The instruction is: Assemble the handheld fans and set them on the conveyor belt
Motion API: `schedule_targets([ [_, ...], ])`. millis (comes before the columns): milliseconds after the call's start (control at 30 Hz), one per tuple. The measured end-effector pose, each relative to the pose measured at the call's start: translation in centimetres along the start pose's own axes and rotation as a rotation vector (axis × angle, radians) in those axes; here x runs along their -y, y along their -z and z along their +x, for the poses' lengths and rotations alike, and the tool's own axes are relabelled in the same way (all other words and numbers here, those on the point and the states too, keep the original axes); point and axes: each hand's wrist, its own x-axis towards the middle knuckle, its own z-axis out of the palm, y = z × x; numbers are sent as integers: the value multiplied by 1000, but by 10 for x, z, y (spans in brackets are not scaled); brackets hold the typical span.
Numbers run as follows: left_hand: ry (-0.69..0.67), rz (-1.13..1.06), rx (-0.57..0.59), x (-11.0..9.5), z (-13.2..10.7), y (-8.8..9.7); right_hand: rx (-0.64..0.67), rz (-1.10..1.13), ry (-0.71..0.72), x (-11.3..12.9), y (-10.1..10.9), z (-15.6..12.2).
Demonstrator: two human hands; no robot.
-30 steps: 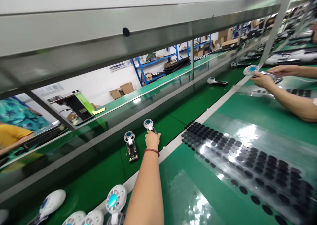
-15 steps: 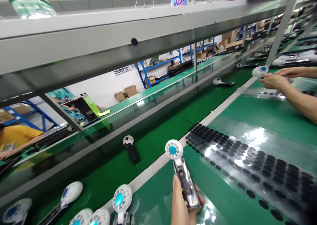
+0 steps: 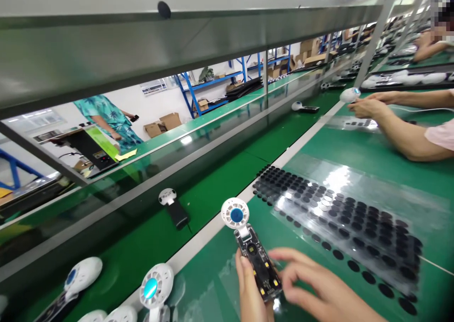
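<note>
My left hand [image 3: 248, 289] is closed round the lower end of a small hand-held fan [image 3: 244, 239]. The fan has a white round head with a blue centre and a bare circuit board as its handle. It is held over the green bench, head pointing away from me. My right hand [image 3: 314, 286] hovers just right of the board with fingers spread, its fingertips close to the board's edge and nothing in it. A transparent sheet of black round pads [image 3: 340, 218] lies on the bench just beyond my right hand.
Another fan with a black handle [image 3: 172, 206] lies on the green conveyor belt [image 3: 227, 180]. Several white fans [image 3: 156, 284] sit at the lower left. A co-worker's hands [image 3: 369, 107] at the right hold a fan. A steel shelf rail [image 3: 177, 33] runs overhead.
My left hand took the fan off the belt and drew it back over the bench. My right hand has since come in beside it. The black-handled fan drifted left along the belt.
</note>
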Motion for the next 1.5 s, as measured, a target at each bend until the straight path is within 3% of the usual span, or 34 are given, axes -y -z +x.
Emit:
schedule_targets([
  [100, 9, -8, 6, 0, -1, -2, -70, 198, -85, 18, 7, 31],
  [233, 2, 89, -8, -2, -1, -3, -99, 178, -114, 33, 8, 49],
  [1000, -12, 191, -58, -3, 0, -3, -164, 46, 5, 23, -2, 52],
  [1167, -30, 230, -62, 1, 5, 2, -171, 221, -32, 15, -10, 53],
  [1300, -19, 233, -36, 5, 7, 8, -78, 438, -77, 8, -11, 52],
  [1500, -140, 453, -81, 18, 18, 22, -7, 576, 2, -3, -11, 50],
])
